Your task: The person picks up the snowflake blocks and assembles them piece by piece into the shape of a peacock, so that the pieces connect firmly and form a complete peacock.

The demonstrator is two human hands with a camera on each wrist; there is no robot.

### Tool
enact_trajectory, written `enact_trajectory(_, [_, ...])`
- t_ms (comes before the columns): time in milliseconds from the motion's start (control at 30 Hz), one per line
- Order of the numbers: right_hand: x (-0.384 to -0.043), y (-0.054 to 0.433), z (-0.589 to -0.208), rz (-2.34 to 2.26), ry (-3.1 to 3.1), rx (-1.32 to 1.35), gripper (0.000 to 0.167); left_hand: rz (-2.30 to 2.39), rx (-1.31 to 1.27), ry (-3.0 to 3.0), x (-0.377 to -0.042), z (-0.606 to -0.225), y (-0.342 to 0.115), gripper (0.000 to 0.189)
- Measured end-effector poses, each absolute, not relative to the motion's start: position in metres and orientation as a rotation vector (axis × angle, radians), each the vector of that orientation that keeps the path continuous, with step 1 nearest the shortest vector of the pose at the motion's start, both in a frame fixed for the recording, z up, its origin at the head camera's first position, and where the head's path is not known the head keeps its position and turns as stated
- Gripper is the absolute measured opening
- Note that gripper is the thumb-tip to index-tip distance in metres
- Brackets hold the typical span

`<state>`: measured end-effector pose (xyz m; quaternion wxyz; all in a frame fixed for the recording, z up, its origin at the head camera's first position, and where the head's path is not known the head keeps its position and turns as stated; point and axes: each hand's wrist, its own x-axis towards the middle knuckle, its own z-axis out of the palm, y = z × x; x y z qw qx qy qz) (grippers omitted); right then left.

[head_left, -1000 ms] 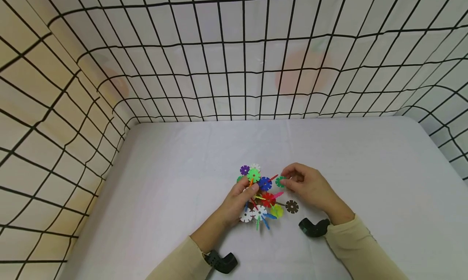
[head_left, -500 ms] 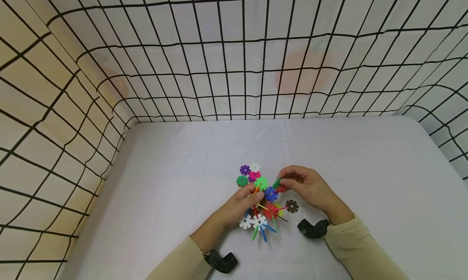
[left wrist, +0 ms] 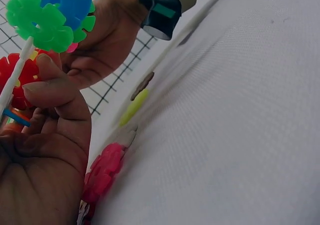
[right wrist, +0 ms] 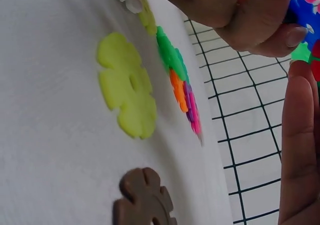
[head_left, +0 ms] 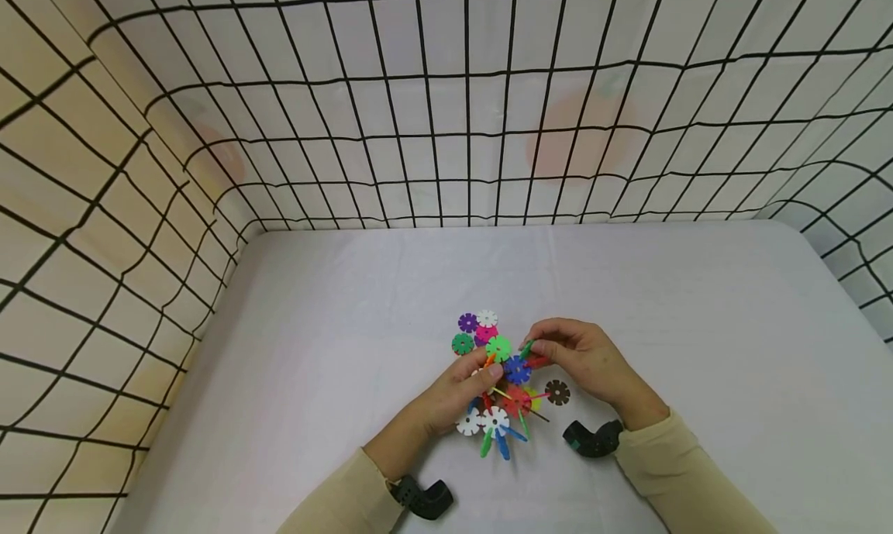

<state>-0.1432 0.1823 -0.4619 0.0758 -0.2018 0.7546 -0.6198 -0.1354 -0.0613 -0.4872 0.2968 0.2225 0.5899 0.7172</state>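
Observation:
My left hand [head_left: 453, 393] holds a cluster of joined, notched plastic snowflake discs, its thumb lying over them. A light green disc [head_left: 498, 349], a blue disc [head_left: 518, 370] and white discs [head_left: 495, 422] show in the cluster. At its right side my right hand [head_left: 582, 356] pinches a darker green disc [head_left: 526, 349] between thumb and fingers. That disc is edge-on, right at a red disc [head_left: 538, 361] that juts from the blue one. In the left wrist view, the blue disc [left wrist: 65, 5] and a green disc [left wrist: 40, 22] stand above the left fingertips [left wrist: 47, 67].
Loose discs lie on the white tabletop [head_left: 335, 309]: purple [head_left: 467, 322], white [head_left: 487, 318], pink [head_left: 486, 333] and green [head_left: 463, 343] beyond the left hand. A brown disc [head_left: 557, 393] and a yellow disc [right wrist: 127, 87] lie near the right hand. Black mesh [head_left: 446, 131] surrounds the table.
My right hand has brought the green disc leftward to the cluster's red disc. The cluster has turned and shifted slightly right and down in my left hand, uncovering loose discs behind it.

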Motion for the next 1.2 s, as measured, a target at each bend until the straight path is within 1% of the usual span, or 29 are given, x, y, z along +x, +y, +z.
enact_trajectory(200, [-0.1418,0.1764,-0.4603,-1.832,2.312,-0.515,0.016,1.913,0.592,1.596,-0.1362,-0.4854,-0.0637,0.065])
enact_trajectory(367, [-0.1419,0.1734,-0.4599,-1.853,2.329,-0.506,0.017,1.932,0.576,1.606,-0.1358,-0.4833,-0.0631,0.068])
enact_trajectory(433, [-0.1423,0.1737,-0.4601,-1.857,2.334,-0.499,0.018,1.940,0.566,1.595,-0.1355,-0.4822,-0.0620,0.066])
enact_trajectory(533, [-0.1436,0.1745,-0.4610,-1.818,2.347,-0.454,0.025,1.966,0.539,1.601,-0.1353,-0.4818,-0.0606,0.060])
enact_trajectory(633, [-0.1441,0.1752,-0.4617,-1.680,2.402,-0.392,0.028,2.036,0.483,1.606,-0.1352,-0.4822,-0.0598,0.054])
enact_trajectory(700, [-0.1438,0.1758,-0.4619,-1.505,2.479,-0.388,0.024,2.098,0.431,1.608,-0.1349,-0.4826,-0.0594,0.051])
enact_trajectory(800, [-0.1435,0.1777,-0.4612,-1.233,2.556,-0.469,0.018,2.177,0.323,1.622,-0.1348,-0.4819,-0.0589,0.049])
enact_trajectory(867, [-0.1434,0.1785,-0.4612,-1.102,2.563,-0.534,0.018,2.206,0.255,1.663,-0.1355,-0.4817,-0.0581,0.046])
enact_trajectory(933, [-0.1436,0.1788,-0.4616,-1.024,2.544,-0.574,0.023,2.212,0.201,1.727,-0.1368,-0.4819,-0.0577,0.043])
enact_trajectory(1033, [-0.1433,0.1777,-0.4631,-0.942,2.525,-0.573,0.026,2.201,0.171,1.825,-0.1393,-0.4839,-0.0571,0.039])
enact_trajectory(1200, [-0.1433,0.1759,-0.4637,-0.882,2.523,-0.573,0.023,2.173,0.160,1.903,-0.1413,-0.4859,-0.0576,0.040])
